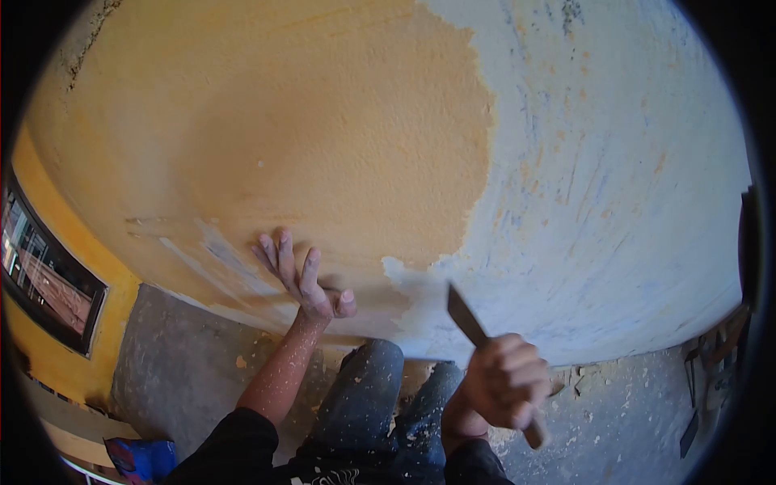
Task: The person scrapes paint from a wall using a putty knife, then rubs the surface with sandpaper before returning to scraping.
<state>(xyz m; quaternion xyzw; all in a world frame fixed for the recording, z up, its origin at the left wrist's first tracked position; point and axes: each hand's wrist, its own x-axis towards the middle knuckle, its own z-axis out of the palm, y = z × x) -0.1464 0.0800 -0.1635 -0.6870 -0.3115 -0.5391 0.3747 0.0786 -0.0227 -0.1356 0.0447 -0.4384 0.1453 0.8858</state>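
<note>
My left hand (303, 279) is raised with its fingers spread, close to the orange-painted wall (347, 153), and holds nothing. Pale dust covers its fingers and forearm. My right hand (508, 378) is wrapped around the wooden handle of a knife (466, 316), a little blurred. Its flat blade points up and to the left, overlapping the lower part of the wall in this view. Orange paint still coats the wall's left and middle, while the bare whitish surface (606, 186) on the right shows streaks and orange specks.
Paint flakes lie scattered over the grey floor (598, 412) along the wall's foot. A dark-framed window (56, 279) is set in the yellow wall at left. A blue packet (141, 459) sits at lower left. Dark and wooden items (715, 364) stand at the right edge.
</note>
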